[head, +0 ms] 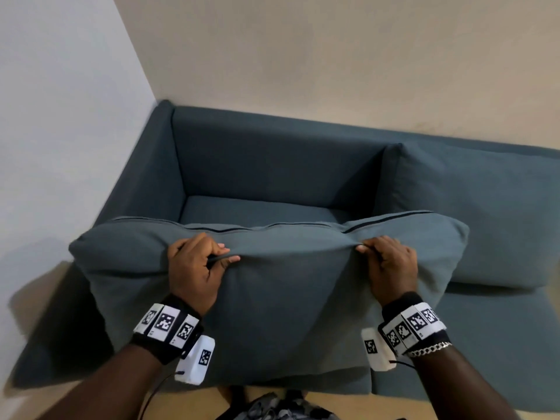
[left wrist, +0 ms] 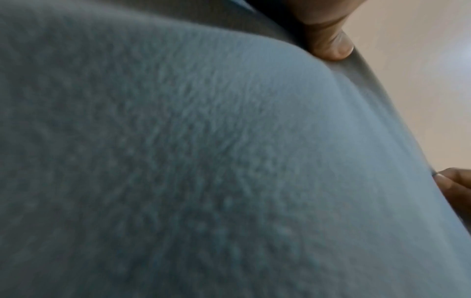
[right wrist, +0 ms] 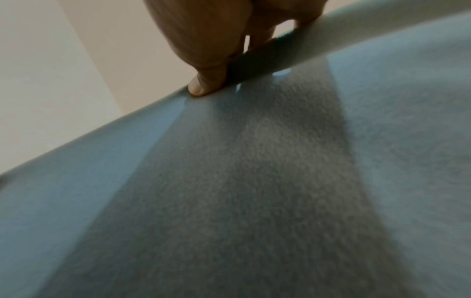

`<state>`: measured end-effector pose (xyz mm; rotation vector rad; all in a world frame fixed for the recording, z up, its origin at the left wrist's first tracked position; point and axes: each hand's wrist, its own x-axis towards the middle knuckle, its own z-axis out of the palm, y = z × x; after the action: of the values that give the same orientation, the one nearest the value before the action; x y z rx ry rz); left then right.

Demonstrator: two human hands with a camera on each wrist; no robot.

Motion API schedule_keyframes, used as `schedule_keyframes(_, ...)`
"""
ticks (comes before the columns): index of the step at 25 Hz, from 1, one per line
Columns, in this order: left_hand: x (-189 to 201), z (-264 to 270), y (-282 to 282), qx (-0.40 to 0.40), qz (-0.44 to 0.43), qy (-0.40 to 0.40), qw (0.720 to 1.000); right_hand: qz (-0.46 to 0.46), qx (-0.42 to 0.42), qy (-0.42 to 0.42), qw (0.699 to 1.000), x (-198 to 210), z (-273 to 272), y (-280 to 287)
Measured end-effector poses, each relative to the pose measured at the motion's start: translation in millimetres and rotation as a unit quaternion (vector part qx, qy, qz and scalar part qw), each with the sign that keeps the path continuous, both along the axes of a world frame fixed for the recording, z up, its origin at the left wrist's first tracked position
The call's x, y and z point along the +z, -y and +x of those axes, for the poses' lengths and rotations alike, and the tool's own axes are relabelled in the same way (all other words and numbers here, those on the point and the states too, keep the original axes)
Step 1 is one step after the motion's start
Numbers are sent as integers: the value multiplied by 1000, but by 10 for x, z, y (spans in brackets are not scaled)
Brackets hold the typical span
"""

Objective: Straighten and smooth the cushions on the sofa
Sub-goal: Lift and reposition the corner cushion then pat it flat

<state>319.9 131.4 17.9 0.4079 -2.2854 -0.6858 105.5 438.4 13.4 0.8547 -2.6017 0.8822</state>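
A large blue-grey cushion [head: 272,298] is held up in front of the sofa [head: 266,165], above its seat. My left hand [head: 209,256] pinches a fold of fabric near the cushion's top edge, left of centre. My right hand [head: 378,253] grips the same top edge further right. In the left wrist view the cushion fabric [left wrist: 203,161] fills the frame, with a fingertip [left wrist: 331,48] pressed on it. In the right wrist view a thumb [right wrist: 203,82] pinches the cushion's edge [right wrist: 280,52]. A second cushion [head: 472,213] leans against the sofa back on the right.
The sofa stands in a room corner, with a white wall [head: 60,147] on the left and a beige wall [head: 333,56] behind. The left seat [head: 257,209] behind the held cushion is bare. Wooden floor [head: 333,398] shows at my feet.
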Motion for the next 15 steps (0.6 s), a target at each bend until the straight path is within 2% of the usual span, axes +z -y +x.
schedule_keyframes(3, -165, -132, 250, 6, 43, 28, 999, 28, 16, 25, 999, -77, -181, 265)
schedule_keyframes(5, -490, -243, 448, 28, 62, 86, 994, 98, 30, 72, 992, -254, -341, 534)
schedule_keyframes(8, -1095, -346, 643, 60, 76, 200, 975, 223, 48, 157, 961, -694, -468, 886)
schedule_keyframes(10, -1392, -549, 746, 83, 88, 230, 966, 227, 21, 203, 952, -989, -582, 1111)
schedule_keyframes(12, -1526, -851, 834, 104, 89, 250, 959, 214, -8, 242, 946, -1217, -748, 1321)
schedule_keyframes(14, -1613, -1066, 820, 85, 85, 326, 938, 256, 20, 281, 925, -1447, -798, 1417)
schedule_keyframes(15, -1681, -1117, 758, 50, 76, 393, 915, 294, 48, 298, 907, -1567, -754, 1407)
